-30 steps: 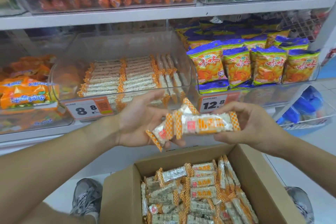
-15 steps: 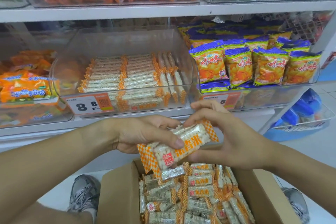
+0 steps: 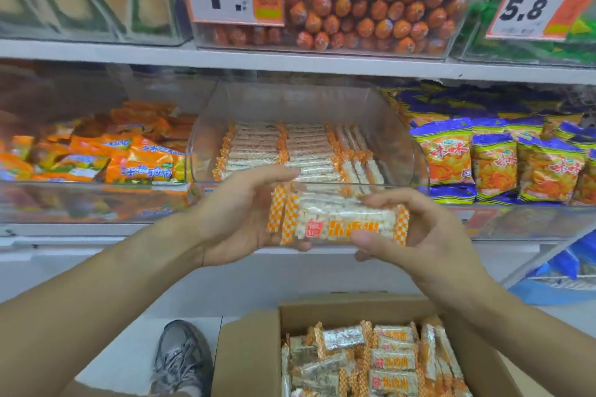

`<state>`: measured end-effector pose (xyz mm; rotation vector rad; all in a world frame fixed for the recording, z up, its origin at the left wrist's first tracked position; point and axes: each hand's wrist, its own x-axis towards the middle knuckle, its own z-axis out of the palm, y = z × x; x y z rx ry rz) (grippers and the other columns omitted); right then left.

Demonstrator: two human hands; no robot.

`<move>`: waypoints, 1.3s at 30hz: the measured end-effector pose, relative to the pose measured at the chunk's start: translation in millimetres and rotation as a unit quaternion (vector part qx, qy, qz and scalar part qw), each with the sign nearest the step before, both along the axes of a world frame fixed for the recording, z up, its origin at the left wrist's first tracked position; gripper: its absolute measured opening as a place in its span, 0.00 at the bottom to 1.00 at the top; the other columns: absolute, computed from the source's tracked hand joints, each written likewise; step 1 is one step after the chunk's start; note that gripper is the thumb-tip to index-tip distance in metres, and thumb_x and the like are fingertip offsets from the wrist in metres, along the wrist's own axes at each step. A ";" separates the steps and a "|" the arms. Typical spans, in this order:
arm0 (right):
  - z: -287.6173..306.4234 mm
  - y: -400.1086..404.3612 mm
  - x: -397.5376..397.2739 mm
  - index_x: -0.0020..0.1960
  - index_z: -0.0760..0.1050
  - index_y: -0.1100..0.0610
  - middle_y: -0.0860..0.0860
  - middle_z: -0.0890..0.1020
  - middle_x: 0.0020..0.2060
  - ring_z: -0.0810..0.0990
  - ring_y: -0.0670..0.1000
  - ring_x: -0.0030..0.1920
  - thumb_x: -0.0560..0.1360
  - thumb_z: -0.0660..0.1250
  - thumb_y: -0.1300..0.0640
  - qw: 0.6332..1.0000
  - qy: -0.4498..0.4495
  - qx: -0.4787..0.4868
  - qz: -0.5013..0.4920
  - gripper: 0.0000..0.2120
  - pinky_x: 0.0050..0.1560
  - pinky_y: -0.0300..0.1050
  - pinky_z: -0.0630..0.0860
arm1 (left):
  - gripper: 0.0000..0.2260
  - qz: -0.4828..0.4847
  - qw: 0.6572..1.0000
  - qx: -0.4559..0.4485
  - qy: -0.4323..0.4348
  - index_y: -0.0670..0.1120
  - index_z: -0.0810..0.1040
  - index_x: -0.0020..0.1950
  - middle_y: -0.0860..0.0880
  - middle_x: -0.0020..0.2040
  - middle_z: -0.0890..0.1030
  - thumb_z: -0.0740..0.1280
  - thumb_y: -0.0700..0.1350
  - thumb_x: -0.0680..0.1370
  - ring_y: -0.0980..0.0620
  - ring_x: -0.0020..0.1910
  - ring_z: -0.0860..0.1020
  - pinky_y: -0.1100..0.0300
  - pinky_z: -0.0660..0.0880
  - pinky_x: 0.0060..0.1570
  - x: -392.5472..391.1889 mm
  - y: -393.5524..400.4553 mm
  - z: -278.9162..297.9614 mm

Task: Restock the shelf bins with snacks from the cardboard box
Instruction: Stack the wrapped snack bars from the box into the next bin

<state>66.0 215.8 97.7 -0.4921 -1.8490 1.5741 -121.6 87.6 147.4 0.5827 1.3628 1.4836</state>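
A stack of rice-crisp snack bars (image 3: 342, 219) in clear wrappers with orange checked ends is held between both hands, just in front of the clear shelf bin (image 3: 416, 158). My left hand (image 3: 238, 216) grips the stack's left end with fingers over the top. My right hand (image 3: 416, 232) grips the right end, thumb on the front. The bin holds rows of the same bars (image 3: 280, 148). Below, the open cardboard box (image 3: 248, 361) holds several more bars (image 3: 374, 361).
Orange snack packs (image 3: 135, 161) fill the bin to the left, yellow-and-purple chip bags (image 3: 496, 161) the bin to the right. The upper shelf (image 3: 290, 61) carries sausages (image 3: 371, 10) and price tags. A grey shoe (image 3: 183, 358) stands left of the box.
Both hands have raised the stack of bars from over the box up to the bin's front edge and squared it level. The view has tilted upward.
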 end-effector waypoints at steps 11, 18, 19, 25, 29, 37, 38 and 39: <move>15.7 75.5 -211.6 0.51 0.80 0.60 0.50 0.83 0.40 0.83 0.43 0.38 0.62 0.84 0.61 0.987 -0.056 0.076 -0.134 0.21 0.42 0.40 0.79 | 0.19 0.124 0.722 -0.046 0.680 0.51 0.75 0.59 0.52 0.58 0.69 0.75 0.50 0.72 0.54 0.60 0.64 0.61 0.64 0.60 -88.8 -19.5 -38.7; -2.5 119.1 -308.3 0.52 0.82 0.53 0.47 0.83 0.52 0.81 0.45 0.52 0.63 0.84 0.58 0.967 -0.163 0.159 -0.116 0.20 0.46 0.27 0.75 | 0.12 0.146 0.682 -0.002 0.716 0.46 0.78 0.46 0.49 0.50 0.73 0.78 0.37 0.68 0.46 0.52 0.71 0.47 0.75 0.49 -106.4 -13.8 -63.1; -7.6 125.0 -316.0 0.52 0.82 0.52 0.48 0.83 0.54 0.81 0.47 0.55 0.63 0.84 0.58 0.960 -0.179 0.180 -0.116 0.20 0.51 0.29 0.76 | 0.12 0.143 0.680 0.007 0.719 0.45 0.79 0.42 0.49 0.46 0.74 0.79 0.37 0.67 0.45 0.50 0.71 0.46 0.75 0.46 -111.5 -13.0 -65.7; -36.4 135.8 -339.6 0.49 0.82 0.39 0.48 0.81 0.60 0.78 0.49 0.62 0.57 0.75 0.36 0.906 -0.260 0.297 -0.150 0.21 0.67 0.47 0.75 | 0.12 0.123 0.667 0.053 0.733 0.47 0.80 0.34 0.51 0.33 0.76 0.83 0.42 0.63 0.45 0.41 0.73 0.46 0.76 0.38 -128.4 -11.8 -69.8; -35.1 129.7 -333.4 0.55 0.82 0.41 0.52 0.74 0.64 0.73 0.51 0.66 0.67 0.72 0.38 0.899 -0.258 0.324 -0.140 0.17 0.72 0.47 0.69 | 0.12 0.134 0.663 0.063 0.734 0.48 0.79 0.35 0.51 0.34 0.76 0.82 0.41 0.65 0.45 0.41 0.73 0.46 0.76 0.39 -127.2 -12.4 -72.3; -29.0 115.5 -336.3 0.69 0.74 0.52 0.54 0.74 0.66 0.65 0.59 0.70 0.80 0.62 0.52 0.817 -0.325 0.463 -0.116 0.18 0.67 0.51 0.67 | 0.12 0.138 0.656 0.061 0.740 0.47 0.78 0.35 0.50 0.34 0.76 0.81 0.40 0.65 0.44 0.41 0.74 0.46 0.76 0.38 -125.7 -13.1 -74.6; -28.1 115.0 -335.7 0.71 0.72 0.53 0.55 0.74 0.66 0.64 0.59 0.70 0.81 0.62 0.54 0.817 -0.324 0.463 -0.110 0.19 0.67 0.50 0.67 | 0.12 0.140 0.657 0.058 0.738 0.46 0.78 0.35 0.50 0.35 0.76 0.81 0.40 0.65 0.44 0.41 0.74 0.46 0.76 0.38 -125.5 -13.2 -75.1; -27.1 114.5 -334.9 0.72 0.70 0.53 0.55 0.72 0.68 0.64 0.59 0.70 0.80 0.62 0.54 0.819 -0.320 0.463 -0.108 0.20 0.67 0.51 0.68 | 0.12 0.141 0.658 0.054 0.738 0.46 0.78 0.35 0.50 0.35 0.76 0.81 0.40 0.66 0.44 0.42 0.74 0.46 0.76 0.39 -125.6 -13.1 -75.9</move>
